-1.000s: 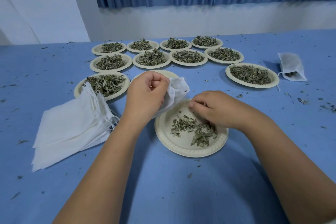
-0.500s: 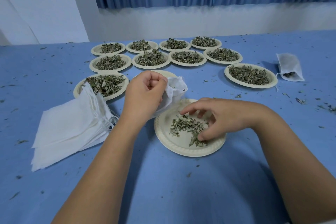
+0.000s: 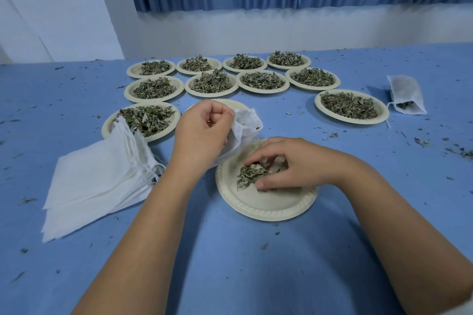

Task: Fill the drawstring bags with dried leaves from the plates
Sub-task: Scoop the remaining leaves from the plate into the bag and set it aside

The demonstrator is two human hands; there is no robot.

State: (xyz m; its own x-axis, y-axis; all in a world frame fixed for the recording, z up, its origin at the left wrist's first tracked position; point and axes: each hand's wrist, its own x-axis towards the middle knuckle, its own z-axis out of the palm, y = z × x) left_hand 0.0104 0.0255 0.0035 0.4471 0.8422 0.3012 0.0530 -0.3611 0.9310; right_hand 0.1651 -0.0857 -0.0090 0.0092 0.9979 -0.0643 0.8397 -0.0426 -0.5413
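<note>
Scooping up what's left on the near plate (image 3: 266, 212): the right hand (image 3: 289, 163) is clawed over the small pile of dried leaves (image 3: 249, 175), fingers curled round it from the far side, thumb closing in from the near side. The left hand (image 3: 202, 133) grips the open bag (image 3: 245, 125) by its mouth, fingers bunched into the fabric; the bag droops just past the plate's far-left rim and appears to touch it. Handling call: the leaves are near weightless, brittle and loose, so a hard squeeze will likely crumble them and a loose one will shed bits; the tabletop (image 3: 230, 263) is already littered with flakes. Best to rake them into a clump, pinch it from both sides and carry it low over the plate. The bag is thin, limp cloth and looks likely to collapse on its own; hold it at the hem by the string channel, spread wide, mouth tilted toward the plate. The plate is light and may skid under a sideways rake. Other full plates (image 3: 349, 106) sit farther back, the stack of empty bags (image 3: 102, 181) lies to the left, lapping one plate's rim, and a filled bag (image 3: 405, 94) lies far right.
</note>
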